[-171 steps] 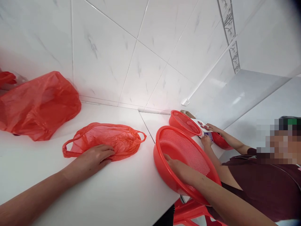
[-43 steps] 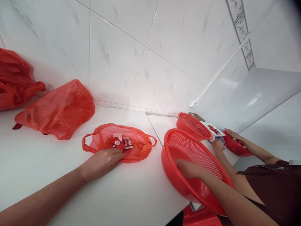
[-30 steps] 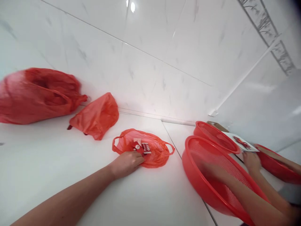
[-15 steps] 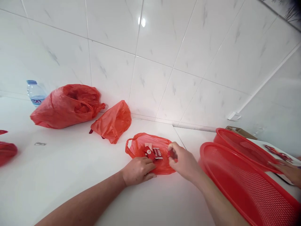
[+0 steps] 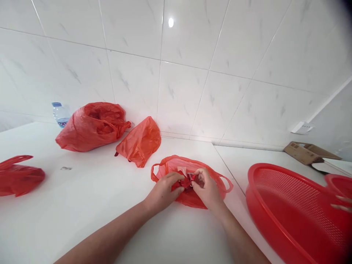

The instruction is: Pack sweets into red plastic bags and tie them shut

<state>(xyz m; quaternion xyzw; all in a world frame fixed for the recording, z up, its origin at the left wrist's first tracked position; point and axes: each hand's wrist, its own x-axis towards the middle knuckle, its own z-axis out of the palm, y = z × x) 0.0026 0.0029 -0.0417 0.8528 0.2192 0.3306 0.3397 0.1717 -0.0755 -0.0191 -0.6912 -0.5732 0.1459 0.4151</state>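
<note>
Our left hand (image 5: 164, 190) pinches a folded dark-red packet (image 5: 185, 180), our right hand (image 5: 208, 189) a small glossy red piece (image 5: 193, 177), both over the mouth of a thin, crinkled plastic bag (image 5: 192, 201). Smooth white tabletop (image 5: 96, 198) spreads left of our left hand; right of our right hand curves the rigid rim of a perforated red basin (image 5: 255, 201).

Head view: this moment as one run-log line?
left hand: at packets in bag | right hand: pinching red piece | bag: open, under hands | basket: right of bag
</note>
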